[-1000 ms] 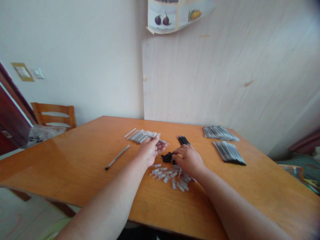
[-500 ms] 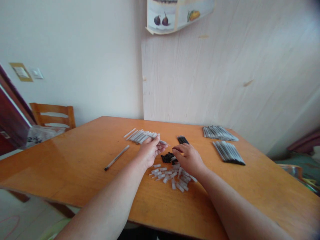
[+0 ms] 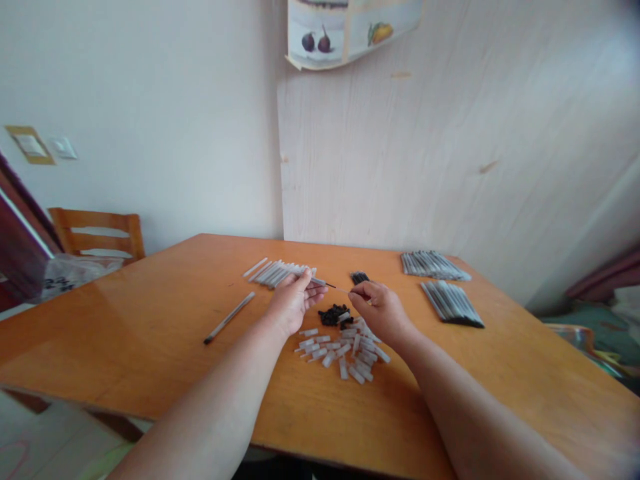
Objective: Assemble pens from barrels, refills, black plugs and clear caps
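Note:
Between the thumb and fingers of my left hand point(image 3: 290, 305) is a translucent pen barrel point(image 3: 318, 281), pointing right. My right hand point(image 3: 384, 312) pinches the pale end of a thin ink refill point(image 3: 342, 290). The refill's dark part runs into the barrel's near end, so the two are in line. Below the hands lie a heap of small black plugs point(image 3: 332, 315) and a scatter of clear pen caps point(image 3: 327, 359). Behind my left hand is a row of empty barrels point(image 3: 275, 272). Dark refills point(image 3: 359, 277) lie just beyond my right hand.
A single capped pen point(image 3: 230, 318) lies on the wooden table point(image 3: 150, 320) at the left. Two rows of pens, a far row point(image 3: 434, 265) and a nearer row point(image 3: 453, 305), lie at the right. A wooden chair point(image 3: 100, 219) stands beyond the left edge.
My right hand has moved a little right, away from the left hand, and the refill now shows stretched between them. The view has turned slightly to the right.

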A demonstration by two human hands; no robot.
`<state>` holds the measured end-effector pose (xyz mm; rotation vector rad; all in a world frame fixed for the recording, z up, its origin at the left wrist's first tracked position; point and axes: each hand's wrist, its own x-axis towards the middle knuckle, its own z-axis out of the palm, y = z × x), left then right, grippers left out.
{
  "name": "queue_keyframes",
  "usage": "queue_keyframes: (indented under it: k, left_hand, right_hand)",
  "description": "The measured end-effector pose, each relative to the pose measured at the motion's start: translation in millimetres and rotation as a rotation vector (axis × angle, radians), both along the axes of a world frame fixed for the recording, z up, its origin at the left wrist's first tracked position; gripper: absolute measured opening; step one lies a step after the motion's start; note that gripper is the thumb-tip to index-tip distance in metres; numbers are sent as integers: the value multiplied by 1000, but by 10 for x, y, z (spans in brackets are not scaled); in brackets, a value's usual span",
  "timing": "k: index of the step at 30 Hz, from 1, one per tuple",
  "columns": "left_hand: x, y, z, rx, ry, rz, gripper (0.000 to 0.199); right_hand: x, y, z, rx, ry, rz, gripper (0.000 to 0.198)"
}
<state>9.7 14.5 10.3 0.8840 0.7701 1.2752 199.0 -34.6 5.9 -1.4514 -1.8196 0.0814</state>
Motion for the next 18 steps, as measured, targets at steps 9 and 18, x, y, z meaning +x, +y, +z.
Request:
queue_keyframes:
  k: [9,18]
  left_hand:
    - [-256,174,117,33,-91,261,16]
    - [-246,202,34,6,78,233,15]
  right_hand:
    - [228,63,11,-33,-55,-21,21]
    - [565,114,12,-197,-63,-466,29]
